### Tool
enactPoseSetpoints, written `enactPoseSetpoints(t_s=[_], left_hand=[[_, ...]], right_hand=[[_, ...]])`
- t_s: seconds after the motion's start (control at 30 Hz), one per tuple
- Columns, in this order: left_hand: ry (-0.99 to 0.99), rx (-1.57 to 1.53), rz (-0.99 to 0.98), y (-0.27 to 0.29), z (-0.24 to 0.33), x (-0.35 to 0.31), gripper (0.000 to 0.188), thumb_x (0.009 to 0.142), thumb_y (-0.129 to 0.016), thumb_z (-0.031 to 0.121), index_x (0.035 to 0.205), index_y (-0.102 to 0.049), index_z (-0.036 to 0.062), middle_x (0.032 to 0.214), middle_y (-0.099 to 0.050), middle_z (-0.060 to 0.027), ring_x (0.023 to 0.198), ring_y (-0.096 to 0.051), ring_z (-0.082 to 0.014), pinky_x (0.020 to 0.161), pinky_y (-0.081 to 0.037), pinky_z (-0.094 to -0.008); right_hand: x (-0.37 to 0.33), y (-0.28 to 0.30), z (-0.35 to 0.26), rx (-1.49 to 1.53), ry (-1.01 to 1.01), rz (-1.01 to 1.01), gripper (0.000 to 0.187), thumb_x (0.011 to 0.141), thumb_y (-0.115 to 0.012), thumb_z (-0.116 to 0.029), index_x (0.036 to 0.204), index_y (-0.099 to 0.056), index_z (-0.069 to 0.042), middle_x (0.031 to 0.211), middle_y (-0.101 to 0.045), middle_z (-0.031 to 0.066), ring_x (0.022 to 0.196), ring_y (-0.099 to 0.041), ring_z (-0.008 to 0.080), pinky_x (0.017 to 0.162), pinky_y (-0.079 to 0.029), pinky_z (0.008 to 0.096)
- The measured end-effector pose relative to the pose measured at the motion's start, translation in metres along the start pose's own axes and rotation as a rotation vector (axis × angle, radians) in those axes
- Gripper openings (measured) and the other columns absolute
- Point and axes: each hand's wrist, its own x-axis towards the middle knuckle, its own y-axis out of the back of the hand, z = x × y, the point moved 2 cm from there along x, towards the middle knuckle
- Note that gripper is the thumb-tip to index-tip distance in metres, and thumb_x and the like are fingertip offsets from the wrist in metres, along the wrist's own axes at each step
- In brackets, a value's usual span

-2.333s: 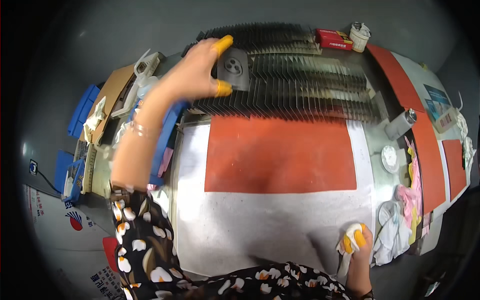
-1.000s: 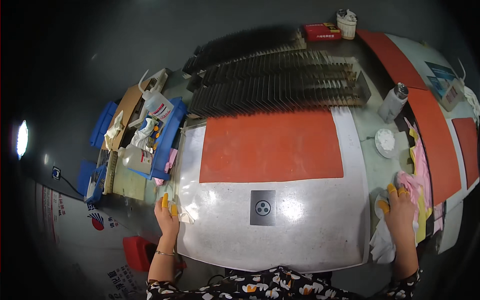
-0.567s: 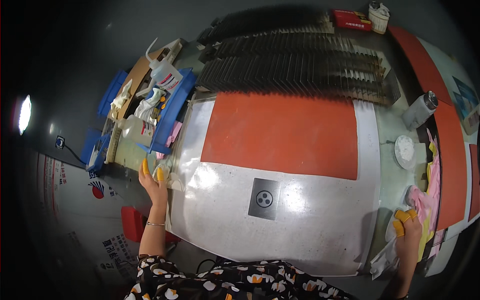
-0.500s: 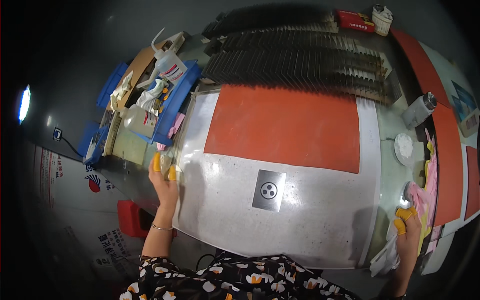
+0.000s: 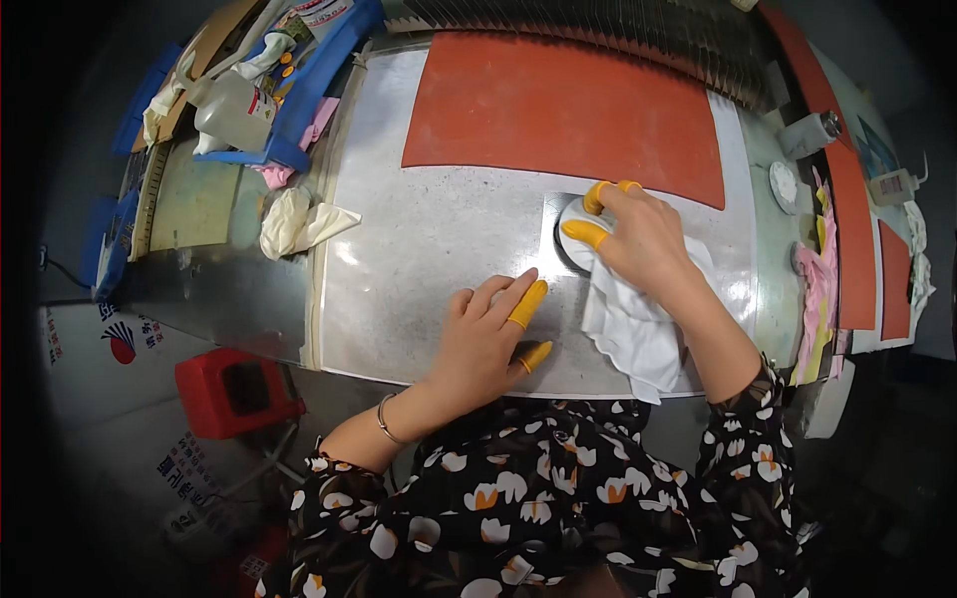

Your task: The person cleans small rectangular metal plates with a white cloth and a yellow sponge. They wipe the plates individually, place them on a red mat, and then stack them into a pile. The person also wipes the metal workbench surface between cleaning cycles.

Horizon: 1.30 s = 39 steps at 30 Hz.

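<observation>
My right hand (image 5: 643,239), with yellow finger cots on its thumb and fingers, grips a white cloth (image 5: 633,329) and presses it onto a small metal plate (image 5: 550,261). Most of the plate's round dark mark is covered by the cloth and hand. The cloth's loose end hangs toward the table's near edge. My left hand (image 5: 483,334), wearing two yellow finger cots, is close to the plate's lower left with its fingers stretched apart, holding nothing. Both are over a grey metal work surface (image 5: 399,259), below a red-orange sheet (image 5: 563,110).
A crumpled cream cloth (image 5: 294,224) lies to the left. Beyond it stand a blue tray (image 5: 334,70) and a plastic bottle (image 5: 234,115). Racked dark plates (image 5: 618,40) line the back. At right are a capped bottle (image 5: 809,135), a white dish (image 5: 784,187) and pink cloth (image 5: 819,279).
My right hand has brought the white cloth from the right edge onto the plate. My left hand has come in from the left, away from the cream cloth. The view has tilted downward.
</observation>
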Motion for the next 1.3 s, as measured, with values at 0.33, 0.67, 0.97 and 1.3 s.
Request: enactPoseSetpoints(t_s=[0.33,0.67,0.97,1.3], left_hand=[[-0.010,0.096,-0.054,-0.008,-0.003,-0.004,0.055,0.074,-0.062,0.040,0.114,-0.054,0.0034,0.140,-0.034,-0.0052,0.113,-0.039,-0.0241,0.082,-0.034,-0.0459],[-0.041,-0.145,0.129,-0.004,-0.013,-0.014,0.039,0.072,-0.065,0.018,0.105,-0.056,-0.0023,0.130,-0.046,-0.0100,0.113,-0.045,-0.0270,0.087,-0.036,-0.0431],[0.002,-0.137,0.147,0.012,-0.034,0.013,0.042,0.070,-0.056,0.000,0.112,-0.052,-0.0016,0.127,-0.047,-0.0113,0.116,-0.042,-0.0316,0.094,-0.035,-0.0428],[-0.203,0.247,-0.161,0.009,-0.024,0.049,0.042,0.075,-0.048,0.003,0.116,-0.052,-0.0016,0.135,-0.040,-0.0085,0.125,-0.033,-0.0295,0.103,-0.022,-0.0521]], right_hand=[[0.039,-0.031,-0.024,-0.234,-0.026,-0.146,0.024,0.079,-0.061,-0.030,0.078,-0.064,-0.007,0.069,-0.061,0.0138,0.065,-0.060,0.0326,0.059,-0.046,0.0417],[-0.001,-0.034,-0.038,-0.243,0.122,-0.158,0.010,0.072,-0.061,-0.016,0.077,-0.064,-0.008,0.069,-0.060,0.0116,0.064,-0.061,0.0294,0.056,-0.047,0.0421],[-0.048,-0.034,-0.049,-0.169,0.236,-0.059,0.007,0.070,-0.059,-0.012,0.069,-0.062,-0.005,0.066,-0.060,0.0126,0.060,-0.062,0.0255,0.052,-0.049,0.0354],[-0.095,-0.030,-0.057,-0.087,0.285,-0.150,0.006,0.068,-0.057,-0.009,0.068,-0.061,-0.005,0.065,-0.059,0.0112,0.063,-0.061,0.0238,0.052,-0.049,0.0336]])
